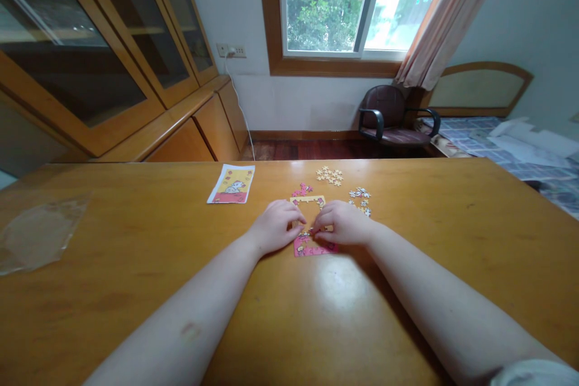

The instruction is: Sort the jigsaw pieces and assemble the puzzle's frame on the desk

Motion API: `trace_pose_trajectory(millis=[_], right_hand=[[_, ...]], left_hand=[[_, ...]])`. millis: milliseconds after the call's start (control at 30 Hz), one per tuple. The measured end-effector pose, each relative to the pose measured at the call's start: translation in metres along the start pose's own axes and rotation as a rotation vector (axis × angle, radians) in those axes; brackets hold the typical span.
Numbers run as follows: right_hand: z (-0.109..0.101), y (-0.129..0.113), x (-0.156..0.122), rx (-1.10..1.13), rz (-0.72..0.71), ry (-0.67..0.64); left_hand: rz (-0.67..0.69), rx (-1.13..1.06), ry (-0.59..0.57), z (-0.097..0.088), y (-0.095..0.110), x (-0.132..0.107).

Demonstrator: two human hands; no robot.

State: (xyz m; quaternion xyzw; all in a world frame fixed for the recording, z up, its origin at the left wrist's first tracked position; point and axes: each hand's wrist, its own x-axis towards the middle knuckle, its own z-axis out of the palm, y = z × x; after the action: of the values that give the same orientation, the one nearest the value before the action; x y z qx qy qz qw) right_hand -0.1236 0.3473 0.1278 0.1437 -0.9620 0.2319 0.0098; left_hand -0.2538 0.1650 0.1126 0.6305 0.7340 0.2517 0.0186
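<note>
A partly assembled jigsaw puzzle [316, 251] lies on the table, its pink lower edge and yellow upper edge joined into a border round a gap of bare wood. My left hand [277, 226] rests at the puzzle's left side, fingers curved and a little apart, with nothing visible between them. From the right, my right hand [342, 223] reaches over the border, thumb and fingertips pinched on a small puzzle piece at the top of the pink section. The fingers hide most of that piece. Loose pink pieces [302, 190] sit just beyond the puzzle.
Yellow pieces [329, 176] lie farther back, and white-and-blue pieces [360, 193] to the right. A picture sheet [232, 184] showing a cartoon animal is at the back left. A clear plastic bag [40, 232] lies far left on the table [158, 289]. Beyond stands an office chair [389, 111].
</note>
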Motion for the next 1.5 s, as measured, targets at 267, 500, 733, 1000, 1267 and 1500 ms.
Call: trace_pose_trajectory(millis=[267,500,733,1000,1267,1500], right_hand=[[0.0064,0.004,0.0024,-0.021,-0.149,0.026],[0.0063,0.0042,0.0024,-0.072,-0.147,0.025],[0.0071,0.0049,0.0017,-0.115,-0.157,-0.003],[0.0071,0.0058,0.0022,-0.139,-0.202,0.007],[0.0088,0.006,0.0027,-0.14,-0.169,-0.017],[0.0095,0.0055,0.0033,-0.104,-0.164,-0.017]], left_hand=[[0.029,-0.014,-0.035,0.0009,-0.0013,-0.0008],[0.055,-0.027,-0.066,0.0024,-0.0024,-0.0012],[0.049,-0.025,-0.082,0.0037,-0.0034,0.0006],[0.052,-0.032,-0.084,0.0041,-0.0039,-0.0005],[0.05,-0.036,-0.09,0.0038,-0.0035,0.0001],[0.048,-0.036,-0.093,0.0027,-0.0022,0.0006]])
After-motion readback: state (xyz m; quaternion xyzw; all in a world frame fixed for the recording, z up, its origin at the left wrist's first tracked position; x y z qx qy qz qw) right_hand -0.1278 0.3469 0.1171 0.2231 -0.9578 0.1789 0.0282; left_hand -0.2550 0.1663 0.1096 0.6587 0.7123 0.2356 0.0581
